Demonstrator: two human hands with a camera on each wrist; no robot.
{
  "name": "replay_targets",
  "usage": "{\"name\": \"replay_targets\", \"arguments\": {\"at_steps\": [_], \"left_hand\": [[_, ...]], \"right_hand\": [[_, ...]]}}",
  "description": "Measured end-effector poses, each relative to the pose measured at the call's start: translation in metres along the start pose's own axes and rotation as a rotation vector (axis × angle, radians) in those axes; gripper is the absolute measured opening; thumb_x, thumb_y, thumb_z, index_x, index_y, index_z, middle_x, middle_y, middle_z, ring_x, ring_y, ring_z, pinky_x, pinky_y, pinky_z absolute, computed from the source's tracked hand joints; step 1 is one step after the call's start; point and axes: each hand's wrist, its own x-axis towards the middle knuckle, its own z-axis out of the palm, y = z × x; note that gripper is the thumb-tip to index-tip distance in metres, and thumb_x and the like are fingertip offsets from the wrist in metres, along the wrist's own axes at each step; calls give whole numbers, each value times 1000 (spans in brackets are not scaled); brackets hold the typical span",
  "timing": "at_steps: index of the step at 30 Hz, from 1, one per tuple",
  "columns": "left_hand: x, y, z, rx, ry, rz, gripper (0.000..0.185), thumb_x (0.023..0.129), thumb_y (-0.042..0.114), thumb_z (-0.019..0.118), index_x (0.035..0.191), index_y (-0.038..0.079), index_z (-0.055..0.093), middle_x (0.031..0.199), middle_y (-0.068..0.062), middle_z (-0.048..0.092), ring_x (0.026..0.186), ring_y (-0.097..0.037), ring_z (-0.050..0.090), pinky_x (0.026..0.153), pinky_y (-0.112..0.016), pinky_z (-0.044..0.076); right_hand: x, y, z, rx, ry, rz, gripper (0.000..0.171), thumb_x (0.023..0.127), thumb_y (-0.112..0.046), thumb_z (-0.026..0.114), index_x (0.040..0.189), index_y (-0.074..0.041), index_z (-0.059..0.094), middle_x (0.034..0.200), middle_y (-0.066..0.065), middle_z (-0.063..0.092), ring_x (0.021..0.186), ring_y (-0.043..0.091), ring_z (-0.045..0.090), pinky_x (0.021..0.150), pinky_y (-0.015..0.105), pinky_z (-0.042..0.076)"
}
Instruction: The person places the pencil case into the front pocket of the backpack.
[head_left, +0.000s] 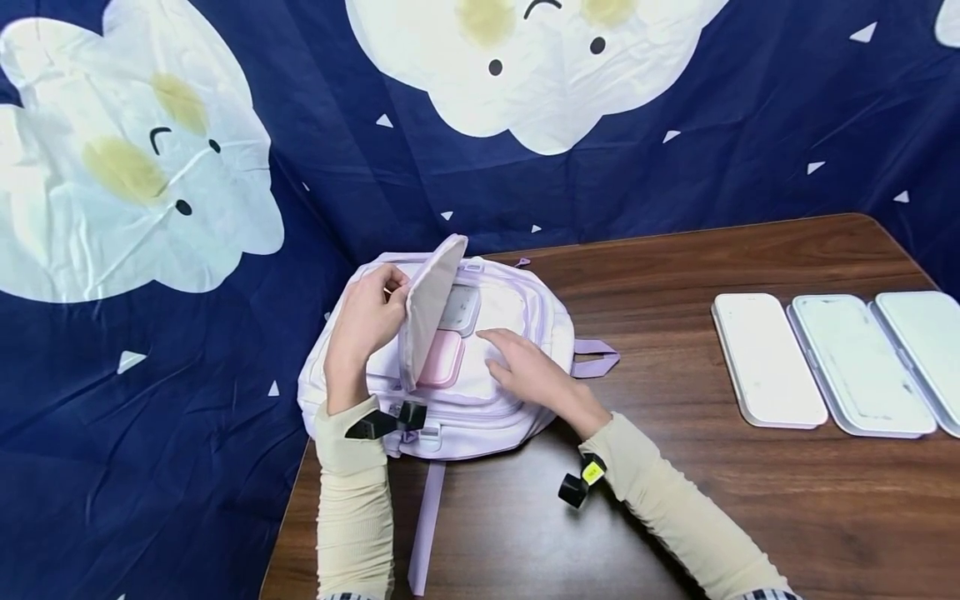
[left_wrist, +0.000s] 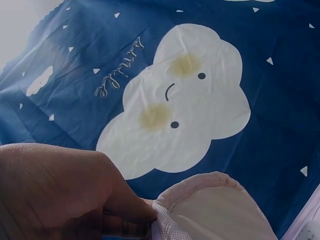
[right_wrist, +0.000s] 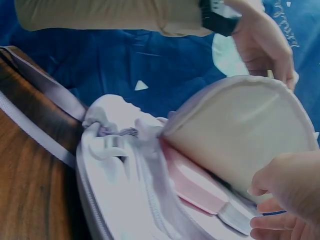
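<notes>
A white and lilac backpack (head_left: pixel 498 421) lies on the table with its front pocket flap (head_left: pixel 433 312) lifted up. My left hand (head_left: pixel 367 312) pinches the flap's edge between thumb and fingers, as the left wrist view also shows. Inside the pocket sit a pink case (head_left: pixel 442 360) and, beyond it, a grey case (head_left: pixel 461 310); the flap partly hides both. My right hand (head_left: pixel 528 367) hovers over the right part of the pocket, its fingers loosely bent and nothing in them. In the right wrist view, its fingertips are near the grey case (right_wrist: pixel 235 217).
Three flat white cases stand in a row at the right: one left (head_left: pixel 768 358), one middle (head_left: pixel 862 362), one right (head_left: pixel 926 350). A lilac strap (head_left: pixel 427 529) trails toward the table's front. Behind hangs a dark blue cloth (head_left: pixel 330 100) with clouds.
</notes>
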Motion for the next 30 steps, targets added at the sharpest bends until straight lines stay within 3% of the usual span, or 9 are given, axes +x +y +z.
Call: {"name": "replay_targets", "arguments": {"at_steps": [11, 20, 30], "left_hand": [[-1, -1, 0, -3, 3, -2, 15, 93, 12, 50, 94, 3, 63, 84, -11, 65, 77, -25, 57, 70, -33, 41], [-2, -2, 0, -3, -4, -4, 15, 93, 11, 50, 94, 4, 62, 85, -12, 65, 78, -25, 58, 71, -34, 41], [-2, -2, 1, 0, -1, -8, 15, 93, 12, 50, 94, 4, 63, 86, -11, 65, 78, -24, 57, 71, -33, 42]], "right_hand": [[-14, 14, -24, 21, 144, -20, 41, 90, -8, 58, 129, 0, 54, 130, 15, 58, 123, 27, 53, 103, 41, 41], [-27, 26, -45, 68, 215, 35, 43, 88, -6, 61, 130, -1, 54, 127, 16, 58, 108, 32, 60, 88, 43, 51], [-47, 46, -63, 40, 261, 117, 45, 88, -12, 63, 132, -4, 53, 127, 16, 58, 111, 32, 59, 89, 46, 50]]}}
